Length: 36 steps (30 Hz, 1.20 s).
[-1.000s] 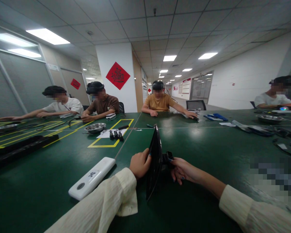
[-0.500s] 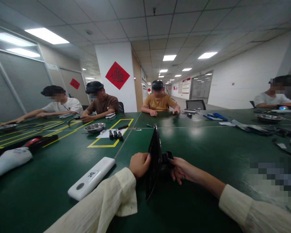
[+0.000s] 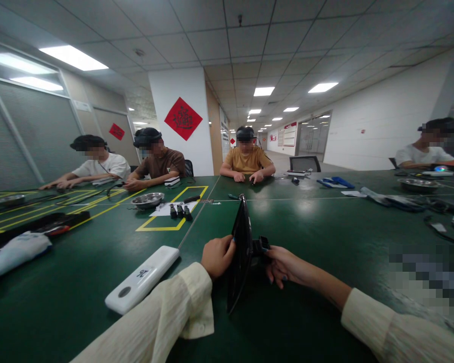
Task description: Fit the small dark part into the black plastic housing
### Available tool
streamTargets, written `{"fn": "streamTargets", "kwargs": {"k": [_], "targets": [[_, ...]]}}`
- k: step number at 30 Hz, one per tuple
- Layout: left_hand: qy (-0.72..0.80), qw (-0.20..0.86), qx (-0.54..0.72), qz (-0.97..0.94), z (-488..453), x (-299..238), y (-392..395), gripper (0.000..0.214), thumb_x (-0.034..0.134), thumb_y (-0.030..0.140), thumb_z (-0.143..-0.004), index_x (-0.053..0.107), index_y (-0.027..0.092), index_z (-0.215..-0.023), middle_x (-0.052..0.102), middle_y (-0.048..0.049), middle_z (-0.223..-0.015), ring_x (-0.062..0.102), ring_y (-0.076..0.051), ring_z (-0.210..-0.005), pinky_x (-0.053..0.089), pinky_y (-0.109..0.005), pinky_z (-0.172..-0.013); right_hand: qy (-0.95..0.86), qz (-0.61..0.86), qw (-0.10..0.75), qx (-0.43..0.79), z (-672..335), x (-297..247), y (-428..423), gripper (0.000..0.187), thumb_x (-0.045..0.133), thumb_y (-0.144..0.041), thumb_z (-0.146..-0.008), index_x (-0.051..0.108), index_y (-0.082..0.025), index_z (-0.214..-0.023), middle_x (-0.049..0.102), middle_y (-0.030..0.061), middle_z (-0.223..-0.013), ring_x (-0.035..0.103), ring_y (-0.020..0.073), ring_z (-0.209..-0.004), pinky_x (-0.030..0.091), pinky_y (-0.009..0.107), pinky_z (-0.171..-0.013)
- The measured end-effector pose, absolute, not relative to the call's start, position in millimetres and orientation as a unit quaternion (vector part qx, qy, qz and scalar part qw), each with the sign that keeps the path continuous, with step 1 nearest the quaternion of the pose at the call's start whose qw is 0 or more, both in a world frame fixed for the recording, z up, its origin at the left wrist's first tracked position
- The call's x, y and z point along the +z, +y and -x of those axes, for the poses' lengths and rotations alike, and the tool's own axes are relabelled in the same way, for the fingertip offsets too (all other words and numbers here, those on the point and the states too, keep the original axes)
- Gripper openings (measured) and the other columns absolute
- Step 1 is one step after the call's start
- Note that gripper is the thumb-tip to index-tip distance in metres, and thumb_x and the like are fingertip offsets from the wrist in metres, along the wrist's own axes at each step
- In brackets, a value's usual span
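Observation:
A flat black panel (image 3: 240, 252) stands on edge on the green table (image 3: 310, 227), seen almost edge-on in front of me. My left hand (image 3: 216, 257) is curled against its left face, gripping it. My right hand (image 3: 283, 264) grips a small black block (image 3: 263, 245) fixed to the panel's right face, fingers wrapped round it. Both my sleeves are cream-coloured.
A white oblong device (image 3: 142, 278) lies just left of my left arm. Further off are a metal bowl (image 3: 148, 199), small black parts (image 3: 179, 210) inside a yellow-taped rectangle, and a gloved hand (image 3: 17, 250) at the left edge. Several people sit round the table; clutter lies at the right.
My hands and the panel have barely moved. A white-gloved hand came in at the left edge. The person in yellow opposite drew both hands together.

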<state>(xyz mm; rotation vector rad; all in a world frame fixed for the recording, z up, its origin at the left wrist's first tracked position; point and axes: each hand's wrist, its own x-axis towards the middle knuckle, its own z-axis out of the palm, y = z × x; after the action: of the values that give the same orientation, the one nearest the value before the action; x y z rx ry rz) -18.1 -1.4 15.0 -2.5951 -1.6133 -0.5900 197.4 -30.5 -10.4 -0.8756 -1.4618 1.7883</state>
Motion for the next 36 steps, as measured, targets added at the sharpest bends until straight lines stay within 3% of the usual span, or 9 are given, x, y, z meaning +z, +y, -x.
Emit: {"fn": "streamTargets", "kwargs": {"k": [5,15,24,36], "targets": [[-0.521,0.004,-0.178,0.835,18.4,16.2,-2.3,0.053,0.015,0.039,-0.091,0.057,0.018,-0.067,0.061,-0.0051,-0.066,0.058,-0.016,-0.065,0.028,-0.025,-0.056,-0.556,0.338,0.330,0.684,-197.1,-11.5,-30.0,0.057,0.051,-0.055,-0.077,0.041,-0.012,-0.112,0.060,0.0021,-0.052,0.033,0.0051,-0.029,0.041,0.019,-0.034],[-0.548,0.029,-0.161,0.820,18.6,15.9,-2.2,0.046,0.021,0.036,-0.089,0.058,0.018,-0.068,0.064,-0.0056,-0.072,0.059,-0.017,-0.071,0.027,-0.026,-0.057,-0.555,0.335,0.333,0.685,-197.2,-11.2,-30.3,0.059,0.053,-0.056,-0.075,0.040,-0.011,-0.111,0.061,0.0032,-0.053,0.034,0.0054,-0.029,0.041,0.019,-0.034],[-0.552,-0.010,-0.214,0.805,16.7,17.6,-4.3,0.025,0.029,0.035,-0.089,0.049,0.021,-0.092,0.064,-0.0019,-0.076,0.060,-0.017,-0.072,0.031,-0.024,-0.059,-0.557,0.333,0.331,0.685,-196.1,-6.8,-33.4,0.056,0.052,-0.055,-0.076,0.041,-0.012,-0.109,0.060,0.0020,-0.052,0.033,0.0050,-0.030,0.041,0.019,-0.034],[-0.525,-0.007,-0.184,0.831,17.9,17.0,-1.8,0.044,0.018,0.039,-0.092,0.054,0.020,-0.075,0.062,-0.0039,-0.070,0.059,-0.016,-0.069,0.029,-0.025,-0.058,-0.558,0.332,0.330,0.685,-198.0,-12.0,-30.0,0.053,0.049,-0.053,-0.079,0.040,-0.012,-0.110,0.061,0.0023,-0.053,0.033,0.0052,-0.029,0.041,0.019,-0.034]]}}
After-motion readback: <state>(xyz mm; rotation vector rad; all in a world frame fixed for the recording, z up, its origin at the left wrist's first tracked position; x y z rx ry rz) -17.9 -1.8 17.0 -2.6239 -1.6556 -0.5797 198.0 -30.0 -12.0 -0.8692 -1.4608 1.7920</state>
